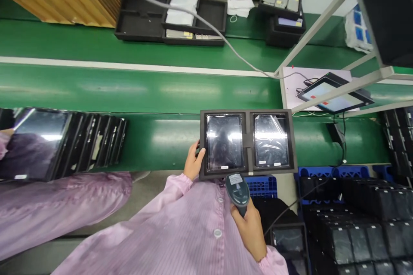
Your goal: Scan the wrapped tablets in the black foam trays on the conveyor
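Note:
A black foam tray (pixel 248 141) lies on the green bench at its near edge, with two tablets in side-by-side recesses. The left tablet (pixel 225 139) and the right tablet (pixel 271 137) have glossy dark screens and small white labels along the bottom. My left hand (pixel 193 162) grips the tray's left side, thumb on top and fingers partly hidden at the edge. Wrapped around the handle of a dark grey barcode scanner (pixel 238 190) is my right hand (pixel 250 227). The scanner's head is at the tray's front edge, below the left tablet.
A row of upright tablets (pixel 93 142) stands at left, beside another person's sleeve (pixel 64 210). A tilted monitor (pixel 332 94) sits behind a metal frame (pixel 316 25) at right. Black trays (pixel 140 17) line the back; a grey cable crosses above. Stacked dark packs (pixel 351 232) fill the lower right.

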`<action>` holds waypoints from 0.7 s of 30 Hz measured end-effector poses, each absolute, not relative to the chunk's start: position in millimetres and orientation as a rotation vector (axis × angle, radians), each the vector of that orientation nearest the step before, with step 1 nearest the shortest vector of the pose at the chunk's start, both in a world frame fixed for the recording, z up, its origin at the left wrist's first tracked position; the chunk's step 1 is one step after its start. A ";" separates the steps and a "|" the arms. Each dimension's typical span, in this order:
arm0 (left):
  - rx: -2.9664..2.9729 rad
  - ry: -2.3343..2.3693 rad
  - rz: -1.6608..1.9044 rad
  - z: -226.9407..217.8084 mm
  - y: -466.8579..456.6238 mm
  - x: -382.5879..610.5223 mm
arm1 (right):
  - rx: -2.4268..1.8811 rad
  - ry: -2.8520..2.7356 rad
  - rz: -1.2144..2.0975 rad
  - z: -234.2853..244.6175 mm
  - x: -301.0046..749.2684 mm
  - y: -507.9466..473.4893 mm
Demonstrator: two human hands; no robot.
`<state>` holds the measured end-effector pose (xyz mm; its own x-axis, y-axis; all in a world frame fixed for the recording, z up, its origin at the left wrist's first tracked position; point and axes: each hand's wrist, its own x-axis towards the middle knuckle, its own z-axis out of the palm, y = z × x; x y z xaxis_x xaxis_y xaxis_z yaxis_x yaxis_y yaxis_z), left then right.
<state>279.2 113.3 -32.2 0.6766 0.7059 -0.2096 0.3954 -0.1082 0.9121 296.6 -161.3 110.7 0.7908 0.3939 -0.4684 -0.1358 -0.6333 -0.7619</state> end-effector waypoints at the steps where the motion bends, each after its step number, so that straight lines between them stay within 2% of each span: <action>1: 1.709 0.843 0.306 -30.3 117.2 276.9 | -2.125 -0.166 0.792 109.0 290.2 -152.4; 6: 1.765 0.702 0.256 -19.9 133.7 270.5 | -2.160 -0.060 0.792 100.5 272.1 -132.3; 21: 1.936 0.724 0.194 -10.9 135.9 277.2 | -2.157 -0.040 0.722 104.5 269.3 -124.8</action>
<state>277.2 135.9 -10.9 0.8064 0.5646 -0.1759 0.4011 -0.3037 0.8642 269.3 -124.8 104.5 0.8334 0.2696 -0.4825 -0.2145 -0.6467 -0.7319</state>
